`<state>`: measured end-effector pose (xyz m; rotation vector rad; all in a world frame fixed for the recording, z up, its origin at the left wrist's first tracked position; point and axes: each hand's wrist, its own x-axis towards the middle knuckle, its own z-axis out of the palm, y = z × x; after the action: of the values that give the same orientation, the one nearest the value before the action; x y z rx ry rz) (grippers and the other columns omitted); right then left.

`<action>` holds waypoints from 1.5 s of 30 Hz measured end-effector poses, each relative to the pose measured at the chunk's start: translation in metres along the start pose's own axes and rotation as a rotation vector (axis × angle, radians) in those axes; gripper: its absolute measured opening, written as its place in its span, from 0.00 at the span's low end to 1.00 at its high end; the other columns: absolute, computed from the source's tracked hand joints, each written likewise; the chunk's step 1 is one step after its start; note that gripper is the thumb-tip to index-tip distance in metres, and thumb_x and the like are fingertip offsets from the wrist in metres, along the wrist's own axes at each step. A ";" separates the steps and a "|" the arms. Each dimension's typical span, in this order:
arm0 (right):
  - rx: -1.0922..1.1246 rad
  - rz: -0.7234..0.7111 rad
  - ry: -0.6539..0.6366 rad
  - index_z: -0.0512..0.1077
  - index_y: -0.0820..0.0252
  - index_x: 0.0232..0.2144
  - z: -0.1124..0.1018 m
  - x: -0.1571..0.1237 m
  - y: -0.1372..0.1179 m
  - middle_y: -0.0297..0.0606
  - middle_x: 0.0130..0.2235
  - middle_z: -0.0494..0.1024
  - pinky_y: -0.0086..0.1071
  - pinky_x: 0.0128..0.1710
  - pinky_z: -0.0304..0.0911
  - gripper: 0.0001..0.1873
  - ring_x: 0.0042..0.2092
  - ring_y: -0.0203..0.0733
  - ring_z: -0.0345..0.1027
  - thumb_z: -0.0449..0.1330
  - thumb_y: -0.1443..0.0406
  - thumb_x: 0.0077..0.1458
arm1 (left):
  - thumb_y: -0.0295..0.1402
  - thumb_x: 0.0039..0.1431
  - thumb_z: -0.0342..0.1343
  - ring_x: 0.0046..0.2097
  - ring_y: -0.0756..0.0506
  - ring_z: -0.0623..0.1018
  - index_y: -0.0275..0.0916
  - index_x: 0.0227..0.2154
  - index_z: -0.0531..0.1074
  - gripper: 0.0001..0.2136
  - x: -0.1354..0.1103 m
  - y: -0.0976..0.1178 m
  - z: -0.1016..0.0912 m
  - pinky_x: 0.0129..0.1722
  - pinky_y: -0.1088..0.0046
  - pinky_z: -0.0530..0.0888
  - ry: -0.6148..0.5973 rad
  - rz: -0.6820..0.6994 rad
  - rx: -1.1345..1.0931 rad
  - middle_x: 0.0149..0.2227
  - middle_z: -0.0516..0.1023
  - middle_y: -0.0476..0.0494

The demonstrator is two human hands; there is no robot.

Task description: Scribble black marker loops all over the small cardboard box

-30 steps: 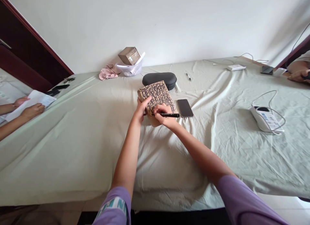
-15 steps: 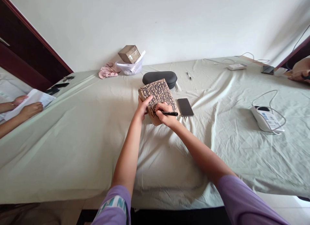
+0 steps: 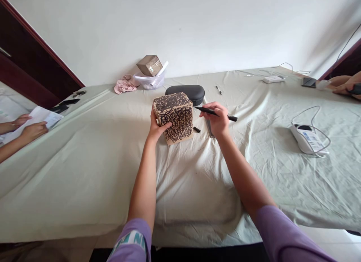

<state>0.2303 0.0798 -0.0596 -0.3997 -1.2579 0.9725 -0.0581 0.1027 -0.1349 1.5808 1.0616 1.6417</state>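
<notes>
My left hand (image 3: 159, 129) grips a cardboard box (image 3: 174, 117) covered in dense black scribbles, its fingers across the lower left of the box. The box rests on the pale green sheet (image 3: 90, 168). My right hand (image 3: 217, 119) is raised just right of the box, apart from it, holding an uncapped black marker (image 3: 216, 113). A small black marker cap (image 3: 196, 129) lies on the sheet below the pen. A smartphone (image 3: 209, 128) lies under my right hand, mostly hidden, with only a thin grey strip showing.
A black glasses case (image 3: 184, 94) lies behind the box. Farther back are a pen (image 3: 219, 90), pink cloth (image 3: 126, 84) and a clear bag (image 3: 149, 81) under a small carton. On the right are a label printer (image 3: 307, 139) with cables. Co-workers' hands appear at both sides, the left pair (image 3: 34, 128) holding paper.
The box has turned, now showing a different scribbled face and top. My right hand has lifted off it and moved right with the marker. The cap now shows on the sheet.
</notes>
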 end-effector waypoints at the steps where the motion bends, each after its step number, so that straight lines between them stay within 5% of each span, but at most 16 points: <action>1: -0.002 0.003 0.048 0.79 0.56 0.34 -0.005 0.003 -0.002 0.37 0.25 0.79 0.34 0.28 0.58 0.22 0.25 0.38 0.62 0.58 0.45 0.62 | 0.55 0.39 0.81 0.77 0.26 0.64 0.55 0.77 0.53 0.63 -0.001 -0.001 -0.004 0.77 0.44 0.61 -0.007 -0.010 -0.006 0.76 0.63 0.35; 4: -0.087 0.040 0.178 0.75 0.53 0.35 -0.018 0.009 -0.002 0.29 0.19 0.68 0.31 0.24 0.51 0.27 0.21 0.36 0.55 0.57 0.39 0.65 | 0.56 0.40 0.81 0.75 0.27 0.67 0.55 0.78 0.51 0.64 -0.004 -0.001 -0.010 0.76 0.45 0.64 -0.004 -0.016 -0.010 0.74 0.67 0.34; 7: -0.229 0.166 0.225 0.70 0.52 0.32 -0.030 0.010 0.006 0.21 0.18 0.58 0.28 0.23 0.47 0.24 0.21 0.32 0.49 0.70 0.42 0.59 | 0.56 0.42 0.80 0.77 0.28 0.65 0.57 0.78 0.49 0.64 -0.005 0.002 -0.014 0.77 0.46 0.63 0.011 0.014 0.009 0.76 0.64 0.36; 11: -0.121 0.499 0.013 0.77 0.54 0.43 -0.051 0.008 0.006 0.33 0.36 0.81 0.28 0.27 0.59 0.25 0.27 0.32 0.64 0.74 0.45 0.53 | 0.57 0.42 0.79 0.78 0.29 0.63 0.59 0.79 0.46 0.65 -0.005 0.003 -0.020 0.79 0.46 0.60 0.002 0.001 0.026 0.79 0.59 0.38; 15: -0.007 0.710 -0.188 0.79 0.54 0.55 -0.072 0.009 -0.004 0.44 0.58 0.82 0.34 0.37 0.71 0.29 0.39 0.40 0.76 0.66 0.45 0.59 | 0.57 0.42 0.79 0.78 0.30 0.65 0.59 0.78 0.47 0.64 -0.005 0.003 -0.024 0.79 0.46 0.60 -0.001 -0.041 0.023 0.78 0.62 0.38; 19: -0.602 0.839 -0.327 0.77 0.58 0.43 -0.082 0.012 -0.005 0.39 0.39 0.85 0.30 0.31 0.63 0.14 0.32 0.38 0.73 0.69 0.67 0.53 | 0.56 0.39 0.81 0.74 0.27 0.71 0.55 0.78 0.50 0.65 -0.007 0.008 -0.028 0.77 0.43 0.64 -0.021 -0.101 0.019 0.73 0.70 0.34; 22: -0.986 0.938 -0.508 0.75 0.57 0.39 -0.077 0.013 -0.002 0.33 0.31 0.82 0.29 0.29 0.61 0.14 0.31 0.38 0.73 0.70 0.73 0.51 | 0.53 0.40 0.81 0.73 0.27 0.72 0.54 0.77 0.51 0.64 -0.009 0.013 -0.030 0.76 0.43 0.66 -0.043 -0.119 0.034 0.72 0.71 0.33; 27: -1.294 0.981 -0.601 0.80 0.59 0.35 -0.058 0.011 0.003 0.37 0.34 0.82 0.30 0.32 0.66 0.08 0.35 0.42 0.77 0.71 0.73 0.52 | 0.53 0.38 0.81 0.73 0.27 0.72 0.53 0.76 0.52 0.64 -0.009 0.016 -0.029 0.75 0.42 0.66 -0.041 -0.132 0.042 0.72 0.71 0.32; 39: -1.343 1.038 -0.634 0.84 0.59 0.40 -0.055 0.003 0.026 0.38 0.29 0.82 0.33 0.29 0.73 0.11 0.28 0.44 0.77 0.71 0.72 0.52 | 0.50 0.39 0.81 0.74 0.27 0.70 0.52 0.77 0.51 0.63 -0.009 0.017 -0.029 0.75 0.43 0.66 -0.045 -0.153 0.055 0.73 0.68 0.31; 45: -1.459 0.881 -0.598 0.85 0.58 0.42 -0.042 -0.001 0.034 0.46 0.46 0.87 0.36 0.43 0.74 0.14 0.47 0.53 0.82 0.69 0.73 0.52 | 0.47 0.40 0.81 0.76 0.28 0.66 0.56 0.78 0.49 0.64 -0.008 0.018 -0.028 0.78 0.44 0.61 -0.042 -0.105 0.059 0.76 0.64 0.35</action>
<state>0.2559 0.1083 -0.0976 -2.0305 -2.3017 0.6936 -0.0831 0.0834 -0.1227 1.5622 1.1606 1.5139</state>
